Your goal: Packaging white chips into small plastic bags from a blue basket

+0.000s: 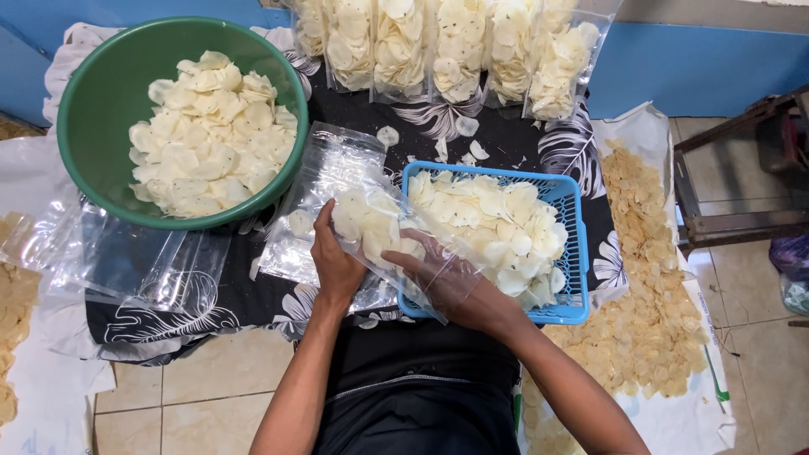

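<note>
A cloth (472, 126) lies spread on the floor. On it, to the left, sits a bowl (101, 93) holding chips. To the right sits a basket (573, 253), also filled with chips. Between them lies a stack of empty bags (329, 160). Behind, a row of filled bags (447, 50) stands against the wall. More empty bags (135, 265) lie before the bowl. Right of the basket, loose chips (649, 278) lie spread on a sheet (640, 126).

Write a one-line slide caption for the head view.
Left hand holds a clear bag while right hand fills it with pale chips.
</note>
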